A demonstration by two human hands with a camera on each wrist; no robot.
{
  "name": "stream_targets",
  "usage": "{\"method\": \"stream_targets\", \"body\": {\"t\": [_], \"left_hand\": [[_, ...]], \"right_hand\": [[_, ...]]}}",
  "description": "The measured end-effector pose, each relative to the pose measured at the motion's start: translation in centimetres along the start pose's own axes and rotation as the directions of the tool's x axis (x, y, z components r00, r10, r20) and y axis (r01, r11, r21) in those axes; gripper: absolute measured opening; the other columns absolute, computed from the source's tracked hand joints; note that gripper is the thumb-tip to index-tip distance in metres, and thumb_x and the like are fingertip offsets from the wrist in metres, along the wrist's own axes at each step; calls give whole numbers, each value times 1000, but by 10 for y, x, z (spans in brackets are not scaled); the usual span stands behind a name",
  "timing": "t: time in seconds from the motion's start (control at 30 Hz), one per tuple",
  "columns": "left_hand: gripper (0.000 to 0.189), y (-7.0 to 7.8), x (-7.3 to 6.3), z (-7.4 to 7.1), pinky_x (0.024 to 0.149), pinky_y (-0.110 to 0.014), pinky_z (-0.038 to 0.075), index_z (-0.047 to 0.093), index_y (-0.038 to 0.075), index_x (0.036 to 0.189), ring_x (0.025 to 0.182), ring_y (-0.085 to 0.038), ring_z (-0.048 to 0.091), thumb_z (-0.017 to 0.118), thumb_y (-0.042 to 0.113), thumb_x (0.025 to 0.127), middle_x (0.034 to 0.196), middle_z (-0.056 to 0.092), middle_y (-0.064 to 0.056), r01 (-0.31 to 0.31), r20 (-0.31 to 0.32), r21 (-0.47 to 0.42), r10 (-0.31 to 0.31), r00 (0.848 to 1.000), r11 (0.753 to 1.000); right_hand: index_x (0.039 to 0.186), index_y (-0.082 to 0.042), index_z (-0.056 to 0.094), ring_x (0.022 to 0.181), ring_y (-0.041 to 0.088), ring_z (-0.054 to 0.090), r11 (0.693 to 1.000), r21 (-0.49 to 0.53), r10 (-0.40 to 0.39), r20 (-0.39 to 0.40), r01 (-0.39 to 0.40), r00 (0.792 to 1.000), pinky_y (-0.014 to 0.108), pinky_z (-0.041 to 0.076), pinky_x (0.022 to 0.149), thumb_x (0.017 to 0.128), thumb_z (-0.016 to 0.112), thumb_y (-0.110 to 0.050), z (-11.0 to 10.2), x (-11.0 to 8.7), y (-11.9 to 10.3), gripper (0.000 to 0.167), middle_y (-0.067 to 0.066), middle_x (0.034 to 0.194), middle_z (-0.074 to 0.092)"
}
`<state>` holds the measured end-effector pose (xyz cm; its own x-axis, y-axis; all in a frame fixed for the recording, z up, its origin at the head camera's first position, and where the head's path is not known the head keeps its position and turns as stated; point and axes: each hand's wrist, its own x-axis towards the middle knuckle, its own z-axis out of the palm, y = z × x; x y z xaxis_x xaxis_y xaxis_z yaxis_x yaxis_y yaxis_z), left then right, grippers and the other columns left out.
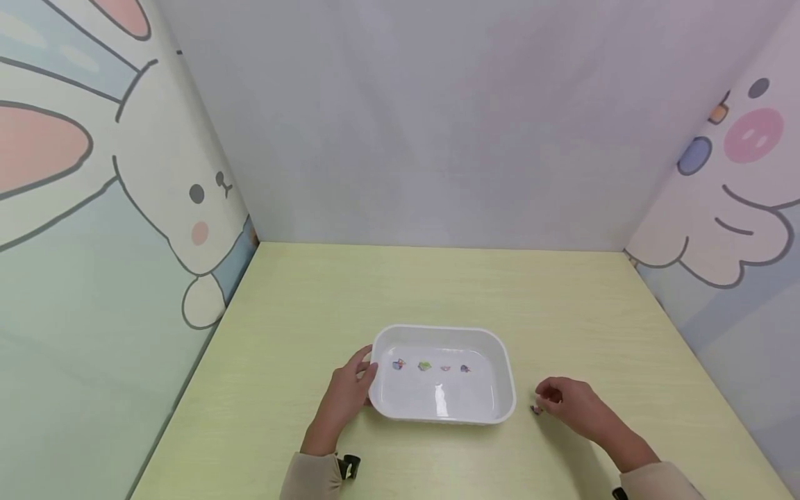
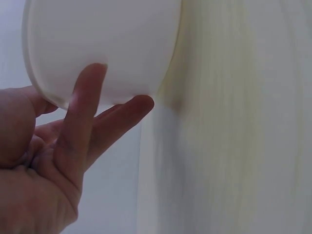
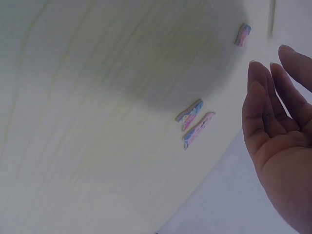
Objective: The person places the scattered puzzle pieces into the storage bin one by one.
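A white rectangular tray (image 1: pixel 437 412) holds several small colourful flat pieces in a row on its floor, among them a green one (image 1: pixel 424 366). At the tray's left end, my left hand (image 1: pixel 351 389) grips the rim, thumb at the edge and fingers against the outer wall, as the left wrist view also shows. Right of the tray, my right hand (image 1: pixel 569 404) hovers low over the table beside a small dark-and-pink piece (image 1: pixel 536 410). In the right wrist view its fingers are loosely bent, with nothing between them. Pink-and-blue pieces (image 3: pixel 190 115) lie near that hand, one (image 3: pixel 243 35) apart from the other two.
The pale yellow wooden table (image 1: pixel 437 285) runs back to a plain grey wall (image 1: pixel 431 139). Side panels flank it, with a cartoon rabbit (image 1: pixel 169 173) on the left and a pink-cheeked cartoon figure (image 1: pixel 719 194) on the right.
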<state>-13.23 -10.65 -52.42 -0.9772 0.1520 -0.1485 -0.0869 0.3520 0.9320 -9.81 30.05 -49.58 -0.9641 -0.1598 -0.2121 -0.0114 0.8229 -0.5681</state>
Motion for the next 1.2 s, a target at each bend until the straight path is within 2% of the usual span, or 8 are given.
{"method": "stream_targets", "body": {"t": [0.27, 0.63, 0.93, 1.2], "left_hand": [[47, -1, 0, 0, 55, -30, 57, 42, 5, 146, 79, -24, 69, 53, 19, 103, 126, 57, -28, -5, -5, 6, 5, 1000, 1000], [47, 0, 0, 0, 55, -30, 57, 42, 6, 146, 77, -23, 69, 53, 18, 102, 126, 57, -28, -3, -5, 15, 3, 1000, 1000], [46, -2, 1, 0, 54, -30, 57, 42, 6, 146, 77, -24, 69, 53, 17, 102, 126, 57, -28, -5, -5, 4, 5, 1000, 1000], [47, 0, 0, 0, 55, -30, 57, 41, 6, 146, 76, -22, 69, 53, 18, 103, 126, 57, -28, -2, 3, 19, 2, 1000, 1000]], "right_hand": [[92, -5, 68, 77, 15, 56, 1000, -12, -18, 21, 18, 1000, 30, 50, 64, 82, 77, -8, 9, 2, 4, 14, -2, 84, 61], [91, -3, 69, 75, 11, 51, 993, -66, -98, 14, 99, 995, 27, 48, 65, 77, 81, -8, 14, 0, 6, 19, -4, 82, 57], [83, -11, 67, 72, 5, 46, 964, -148, -222, 1, 219, 975, 26, 45, 61, 79, 80, -10, 16, 1, 12, 14, -8, 78, 52], [81, -13, 67, 72, 5, 44, 955, -158, -257, -12, 252, 966, 26, 43, 61, 80, 79, -9, 19, 0, 16, 13, -10, 77, 52]]}}
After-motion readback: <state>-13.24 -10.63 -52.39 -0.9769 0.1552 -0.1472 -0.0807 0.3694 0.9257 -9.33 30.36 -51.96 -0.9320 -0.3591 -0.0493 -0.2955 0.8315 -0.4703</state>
